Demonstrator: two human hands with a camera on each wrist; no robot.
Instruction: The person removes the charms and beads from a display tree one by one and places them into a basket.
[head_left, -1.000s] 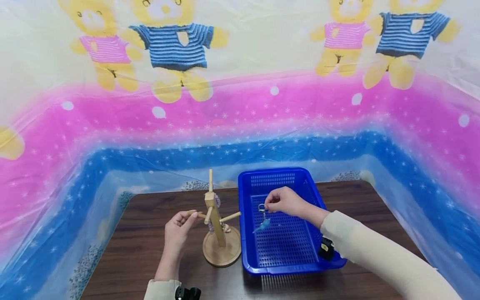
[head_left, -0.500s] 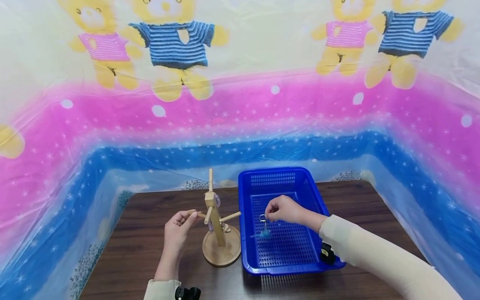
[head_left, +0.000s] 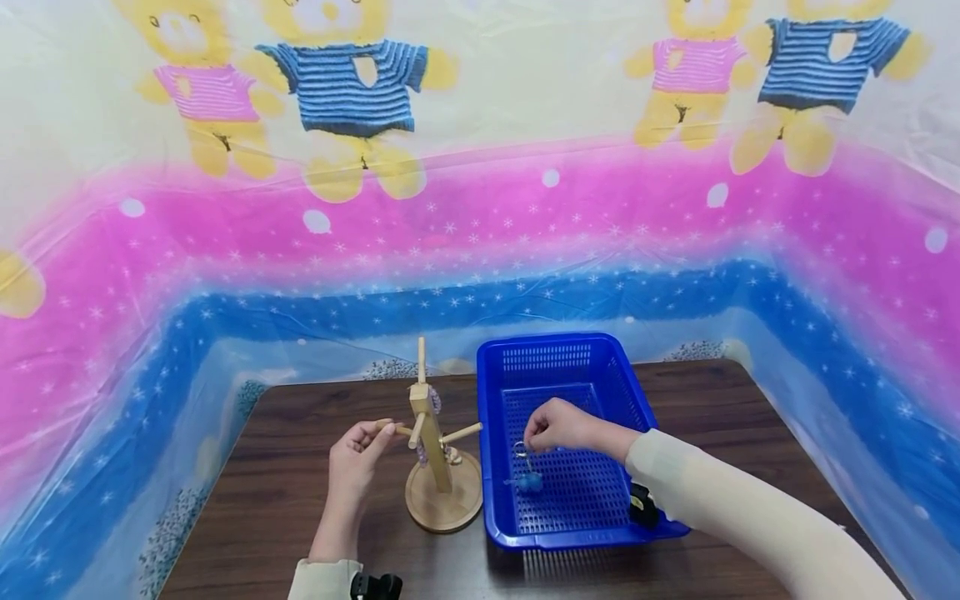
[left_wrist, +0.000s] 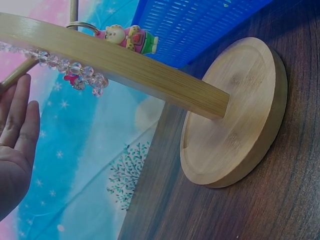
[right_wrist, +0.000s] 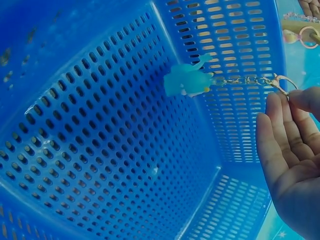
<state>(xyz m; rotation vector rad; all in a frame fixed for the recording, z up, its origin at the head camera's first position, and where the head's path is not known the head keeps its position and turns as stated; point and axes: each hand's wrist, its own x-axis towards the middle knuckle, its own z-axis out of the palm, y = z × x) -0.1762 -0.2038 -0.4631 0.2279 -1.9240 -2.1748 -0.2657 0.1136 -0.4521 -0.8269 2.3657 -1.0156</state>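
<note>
My left hand (head_left: 354, 457) pinches the end of a side peg on a wooden stand (head_left: 437, 462) with a round base. From the thumb and fingertips of my right hand (head_left: 564, 425) hangs a keychain (right_wrist: 187, 80), gripped by its metal clasp. Its translucent turquoise figure dangles on a short chain inside the blue basket (head_left: 488, 475), low toward the perforated floor. On the stand hang a bracelet of clear beads (left_wrist: 64, 65) with a small charm and a keychain figure (left_wrist: 132, 39) in pink and green.
A dark wood table (head_left: 300, 492) carries the stand, with the basket close on its right. Behind the table rises a curtain (head_left: 480, 225) printed with teddy bears. Another bare peg (head_left: 461, 432) points from the stand toward the basket's left rim.
My right hand has come down with the keychain, whose figure now hangs deeper in the basket. My left hand stays on the peg, and the stand has not moved.
</note>
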